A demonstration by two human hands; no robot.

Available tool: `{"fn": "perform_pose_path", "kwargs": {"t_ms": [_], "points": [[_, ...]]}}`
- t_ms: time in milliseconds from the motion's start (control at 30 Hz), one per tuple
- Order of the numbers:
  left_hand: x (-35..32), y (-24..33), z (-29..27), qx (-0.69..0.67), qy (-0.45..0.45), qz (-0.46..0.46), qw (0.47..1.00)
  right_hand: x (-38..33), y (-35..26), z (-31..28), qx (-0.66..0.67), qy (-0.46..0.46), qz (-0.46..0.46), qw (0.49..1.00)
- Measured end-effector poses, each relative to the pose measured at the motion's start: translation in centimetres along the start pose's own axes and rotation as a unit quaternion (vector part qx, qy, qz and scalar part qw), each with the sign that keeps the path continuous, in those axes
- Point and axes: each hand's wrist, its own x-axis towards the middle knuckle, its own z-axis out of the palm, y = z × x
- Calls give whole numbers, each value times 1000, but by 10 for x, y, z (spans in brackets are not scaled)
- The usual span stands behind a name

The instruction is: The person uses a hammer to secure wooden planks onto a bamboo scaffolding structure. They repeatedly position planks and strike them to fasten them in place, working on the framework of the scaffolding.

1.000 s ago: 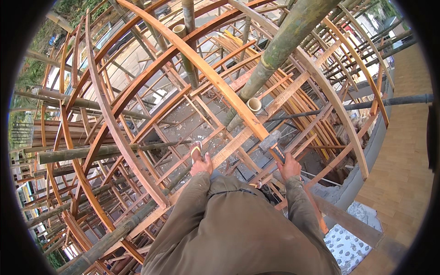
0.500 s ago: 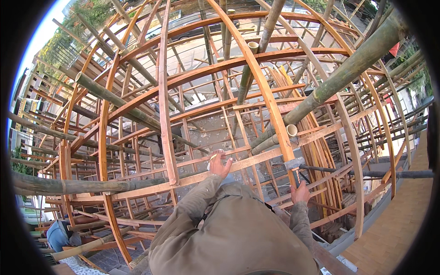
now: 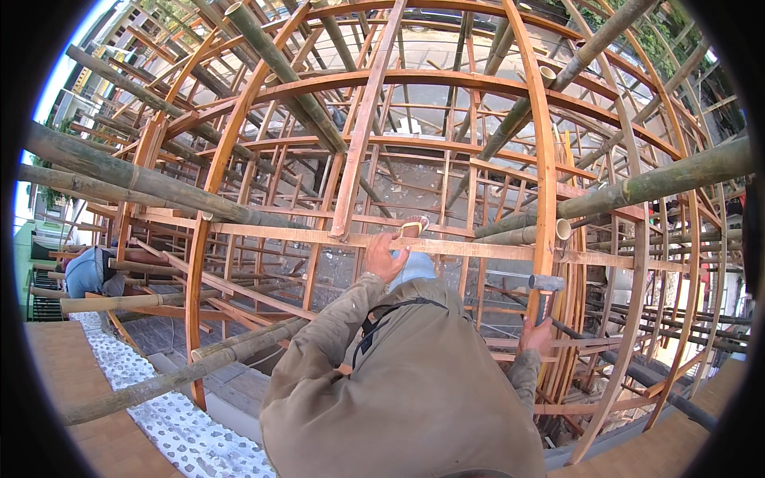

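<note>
R hand (image 3: 535, 336) is wrapped round hammer (image 3: 546, 288) by its handle, head just beyond the fist; L hand (image 3: 386, 256), fingers spread, is at crossbeam (image 3: 470, 248), contact unclear. If R grip slackens, hammer could prob. drop thru gaps below hands.

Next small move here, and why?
I'd probably firm up the left hand on the pale horizontal beam before swinging: it overlaps that beam, though I can't tell if it grips, the right hand holds the hammer, and ground shows through gaps beyond.
</note>
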Motion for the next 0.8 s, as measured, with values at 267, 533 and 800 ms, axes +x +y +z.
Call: {"fn": "perform_pose_path", "kwargs": {"t_ms": [267,533,800], "points": [[120,-115,-56,180,57,-284,940,-3,3,2,34,25,-27,999],[138,-147,-45,-119,-79,-445,884,-4,3,-1,32,34,-39,998],[136,-168,-42,-36,-55,-365,929,-3,1,-4,45,-7,-10,999]]}}
